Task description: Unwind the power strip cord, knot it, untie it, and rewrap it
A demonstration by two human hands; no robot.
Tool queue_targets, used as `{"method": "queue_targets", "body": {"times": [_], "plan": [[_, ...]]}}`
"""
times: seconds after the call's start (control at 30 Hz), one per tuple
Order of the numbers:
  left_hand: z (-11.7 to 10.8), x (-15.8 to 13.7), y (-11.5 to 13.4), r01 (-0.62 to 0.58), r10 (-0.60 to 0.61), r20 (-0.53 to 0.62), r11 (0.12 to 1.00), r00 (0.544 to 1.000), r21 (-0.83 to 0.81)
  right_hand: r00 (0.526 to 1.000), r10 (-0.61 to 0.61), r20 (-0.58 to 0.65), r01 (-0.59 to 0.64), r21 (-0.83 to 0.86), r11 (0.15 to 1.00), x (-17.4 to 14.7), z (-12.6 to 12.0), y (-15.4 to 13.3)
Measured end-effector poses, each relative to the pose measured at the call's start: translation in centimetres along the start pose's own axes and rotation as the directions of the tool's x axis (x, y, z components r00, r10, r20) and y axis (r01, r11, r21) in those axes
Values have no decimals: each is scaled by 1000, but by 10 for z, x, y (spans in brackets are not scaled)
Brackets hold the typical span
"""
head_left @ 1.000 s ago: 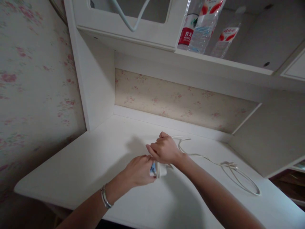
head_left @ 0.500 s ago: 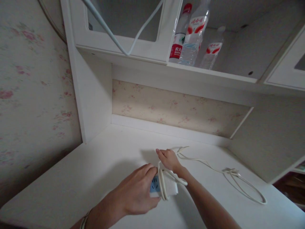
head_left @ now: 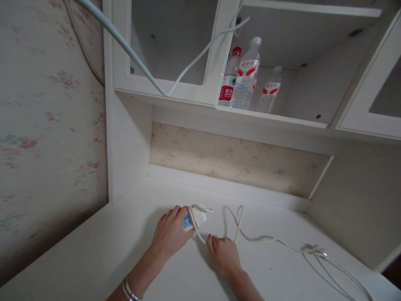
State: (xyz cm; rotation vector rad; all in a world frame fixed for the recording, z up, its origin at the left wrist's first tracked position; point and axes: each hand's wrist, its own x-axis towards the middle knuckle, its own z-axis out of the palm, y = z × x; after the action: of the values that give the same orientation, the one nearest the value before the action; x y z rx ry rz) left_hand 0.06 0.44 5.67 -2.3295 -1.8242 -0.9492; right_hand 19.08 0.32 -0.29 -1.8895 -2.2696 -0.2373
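Observation:
A white power strip [head_left: 199, 217] with a blue socket face is in the grip of my left hand [head_left: 171, 230], fingers over its top and the thumb below. Turns of cream cord [head_left: 194, 219] go around the strip. Lower and to the right, my right hand [head_left: 223, 253] is closed on that cord, which runs from the strip to my fingers. Beyond the right hand the cord rises in a narrow loop and trails right across the white desk [head_left: 269, 267] to a loose bundle [head_left: 315, 250]. The undersides of both hands are hidden.
Above the desk hangs a white cabinet [head_left: 163, 93] with an open compartment holding a red-capped bottle [head_left: 228, 79] and two clear bottles [head_left: 246, 79]. A pale bent tube [head_left: 140, 62] crosses the upper left in front. Flowered wallpaper [head_left: 53, 125] covers the left wall.
My right hand has moved from behind the strip to its lower right, drawing the cord. My left hand and the strip have shifted left and farther away. The view has tilted up.

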Motion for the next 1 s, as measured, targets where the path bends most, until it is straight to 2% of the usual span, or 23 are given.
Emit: {"method": "queue_targets", "body": {"times": [0.17,0.3,0.43,0.5,0.57,0.7,0.77,0.9,1.0], "plan": [[12,-6,-18,-21,12,83,994,996,109,979,-158,-129,152,-56,987,-9,-2,-11],[20,-13,-35,-59,49,193,997,980,49,956,-244,-166,236,-62,970,-13,2,-14],[23,-11,-37,-48,51,163,999,985,-20,926,-281,-250,282,-32,959,-13,5,-12],[22,-9,-33,-35,35,152,999,988,-4,888,-329,-321,342,-17,939,-13,5,-12],[21,-10,-28,-73,67,152,997,986,32,827,-388,-407,417,-20,909,-14,4,-12],[19,-21,-14,-281,259,215,956,942,80,684,-467,-560,527,-62,848,-13,-4,-9],[18,-27,-6,-357,326,255,930,910,85,659,-449,-603,524,-59,850,-13,-9,-4],[13,-31,6,-450,421,341,893,841,7,699,-322,-639,458,54,887,-12,-16,8],[9,-32,10,-501,477,383,864,791,-42,783,-192,-592,389,226,893,-10,-18,14]]}}
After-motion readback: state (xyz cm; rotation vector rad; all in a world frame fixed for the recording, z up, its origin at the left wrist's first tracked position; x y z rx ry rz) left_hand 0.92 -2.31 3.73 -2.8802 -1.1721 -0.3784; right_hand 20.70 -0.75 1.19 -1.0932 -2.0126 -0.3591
